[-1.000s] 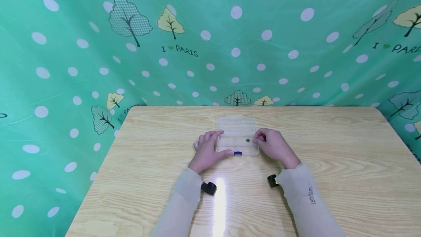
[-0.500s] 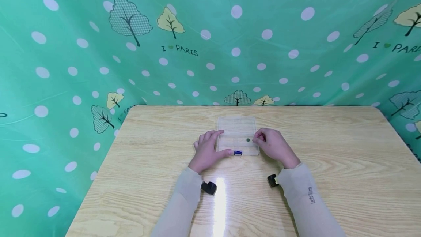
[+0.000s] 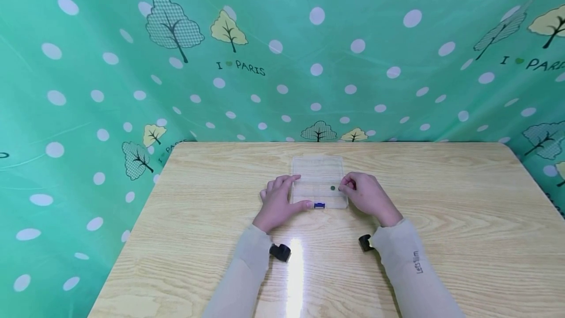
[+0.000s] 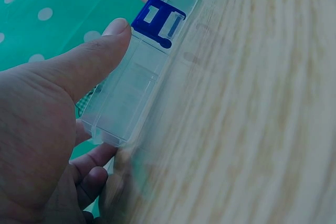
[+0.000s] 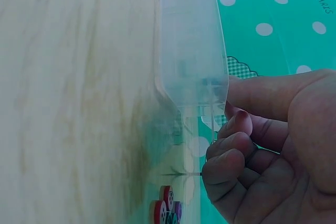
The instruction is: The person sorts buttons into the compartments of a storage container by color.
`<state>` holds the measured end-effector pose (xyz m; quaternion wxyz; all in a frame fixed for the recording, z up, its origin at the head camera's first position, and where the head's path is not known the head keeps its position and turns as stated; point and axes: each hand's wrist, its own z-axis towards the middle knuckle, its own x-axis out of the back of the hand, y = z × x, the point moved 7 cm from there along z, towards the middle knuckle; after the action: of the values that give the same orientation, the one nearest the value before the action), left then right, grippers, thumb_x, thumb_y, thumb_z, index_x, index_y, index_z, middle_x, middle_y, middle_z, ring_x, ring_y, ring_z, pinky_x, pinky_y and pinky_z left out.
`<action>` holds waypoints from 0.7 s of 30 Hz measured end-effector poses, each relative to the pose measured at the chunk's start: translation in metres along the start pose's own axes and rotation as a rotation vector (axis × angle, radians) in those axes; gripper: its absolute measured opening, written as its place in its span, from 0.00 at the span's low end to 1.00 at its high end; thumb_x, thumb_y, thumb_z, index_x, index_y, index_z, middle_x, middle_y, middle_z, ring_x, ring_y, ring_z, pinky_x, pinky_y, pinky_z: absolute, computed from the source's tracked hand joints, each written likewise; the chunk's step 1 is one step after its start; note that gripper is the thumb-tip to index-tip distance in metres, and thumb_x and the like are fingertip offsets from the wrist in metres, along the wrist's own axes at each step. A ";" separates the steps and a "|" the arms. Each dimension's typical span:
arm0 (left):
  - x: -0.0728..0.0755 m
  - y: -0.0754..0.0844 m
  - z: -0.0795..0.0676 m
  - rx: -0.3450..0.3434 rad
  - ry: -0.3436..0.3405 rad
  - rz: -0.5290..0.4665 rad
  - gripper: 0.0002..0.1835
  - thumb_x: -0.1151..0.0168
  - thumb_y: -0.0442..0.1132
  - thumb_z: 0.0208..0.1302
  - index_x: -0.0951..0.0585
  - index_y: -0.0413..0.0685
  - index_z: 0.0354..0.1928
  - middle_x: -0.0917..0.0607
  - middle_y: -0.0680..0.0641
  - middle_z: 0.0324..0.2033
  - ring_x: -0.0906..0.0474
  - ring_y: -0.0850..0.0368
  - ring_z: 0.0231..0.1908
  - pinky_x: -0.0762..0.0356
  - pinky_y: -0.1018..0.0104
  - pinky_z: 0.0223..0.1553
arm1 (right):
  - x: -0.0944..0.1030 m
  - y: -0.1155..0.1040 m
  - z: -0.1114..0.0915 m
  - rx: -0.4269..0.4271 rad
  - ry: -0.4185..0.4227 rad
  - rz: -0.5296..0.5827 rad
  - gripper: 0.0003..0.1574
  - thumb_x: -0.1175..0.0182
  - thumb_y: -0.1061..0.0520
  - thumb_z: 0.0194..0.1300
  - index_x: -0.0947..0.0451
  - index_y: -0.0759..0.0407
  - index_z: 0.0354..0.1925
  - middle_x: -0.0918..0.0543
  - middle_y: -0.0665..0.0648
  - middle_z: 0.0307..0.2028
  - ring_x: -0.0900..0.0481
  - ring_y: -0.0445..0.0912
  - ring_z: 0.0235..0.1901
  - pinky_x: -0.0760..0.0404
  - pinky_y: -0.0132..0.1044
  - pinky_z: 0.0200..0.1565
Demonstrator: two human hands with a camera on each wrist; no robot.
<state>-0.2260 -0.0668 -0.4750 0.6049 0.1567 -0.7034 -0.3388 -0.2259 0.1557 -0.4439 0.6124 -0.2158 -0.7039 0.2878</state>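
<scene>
A transparent plastic box (image 3: pixel 315 193) stands on the table with its lid (image 3: pixel 317 167) folded back behind it. My left hand (image 3: pixel 281 202) grips its left end, thumb along the front wall beside the blue latch (image 4: pixel 159 21), fingers round the side. Inside the box, towards the right, lies a small dark green button (image 3: pixel 333 188). My right hand (image 3: pixel 365 195) is at the box's right end, thumb and forefinger together over the rim. A small dark button (image 3: pixel 339 189) shows at those fingertips, mostly hidden; the other fingers are curled in, as the right wrist view shows.
Several red, purple and teal buttons (image 5: pixel 166 208) lie on the table near my right hand, hidden in the head view. The wooden table (image 3: pixel 212 239) reaches back to a green dotted curtain (image 3: pixel 282 63). Black wrist cameras (image 3: pixel 280 252) sit at both sleeves.
Both hands and the box stay where they were. The dark spot at my right fingertips shows slightly more plainly now.
</scene>
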 end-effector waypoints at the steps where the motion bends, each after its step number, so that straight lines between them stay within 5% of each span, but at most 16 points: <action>1: 0.000 0.000 0.000 0.001 -0.001 0.000 0.51 0.30 0.70 0.51 0.35 0.61 0.75 0.35 0.46 0.71 0.41 0.47 0.65 0.47 0.49 0.56 | 0.000 0.000 0.000 -0.004 0.000 -0.003 0.06 0.41 0.59 0.73 0.19 0.60 0.39 0.25 0.53 0.27 0.31 0.47 0.26 0.31 0.39 0.30; 21: 0.000 0.001 0.000 0.001 0.001 -0.011 0.51 0.29 0.69 0.51 0.35 0.61 0.75 0.34 0.47 0.70 0.41 0.46 0.65 0.47 0.49 0.56 | 0.003 0.000 -0.003 0.023 0.018 0.000 0.05 0.40 0.58 0.73 0.21 0.59 0.40 0.27 0.53 0.25 0.32 0.47 0.26 0.32 0.40 0.31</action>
<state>-0.2255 -0.0663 -0.4745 0.6032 0.1612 -0.7024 -0.3418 -0.2236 0.1574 -0.4415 0.6212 -0.2114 -0.6949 0.2942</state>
